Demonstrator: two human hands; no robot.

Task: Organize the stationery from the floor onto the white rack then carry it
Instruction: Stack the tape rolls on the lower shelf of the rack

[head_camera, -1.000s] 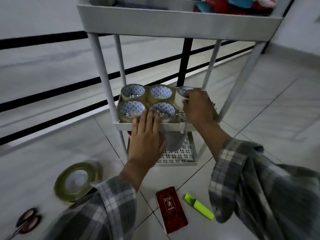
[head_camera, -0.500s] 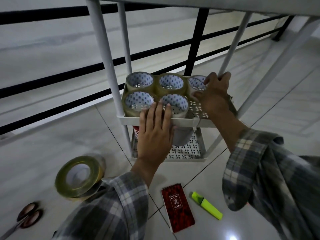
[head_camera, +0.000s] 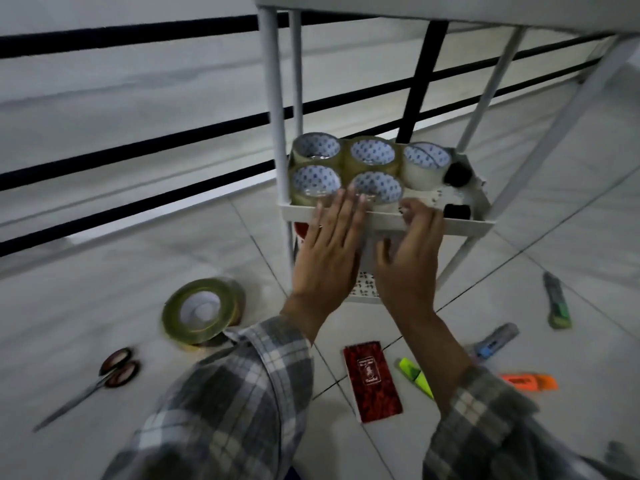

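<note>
The white rack (head_camera: 460, 226) stands on the tiled floor, and its middle shelf holds several tape rolls (head_camera: 372, 157) plus two small black items (head_camera: 458, 174). My left hand (head_camera: 330, 252) lies flat with its fingertips on the shelf's front rim, touching the nearest roll. My right hand (head_camera: 410, 258) hovers beside it at the rim, fingers apart and empty. On the floor lie a big gold tape roll (head_camera: 201, 311), scissors (head_camera: 90, 382), a red notebook (head_camera: 374, 381), a green highlighter (head_camera: 415, 375), an orange highlighter (head_camera: 530, 382), a blue-grey marker (head_camera: 493, 342) and a green-tipped cutter (head_camera: 556, 301).
A black horizontal railing (head_camera: 138, 147) runs behind the rack on the left. The rack's top shelf (head_camera: 450, 12) overhangs at the upper edge. A lower perforated shelf (head_camera: 363, 289) sits under my hands.
My right hand has let go of the back-right tape roll and drawn back to the shelf's front rim. The view swung right, showing more floor items.
</note>
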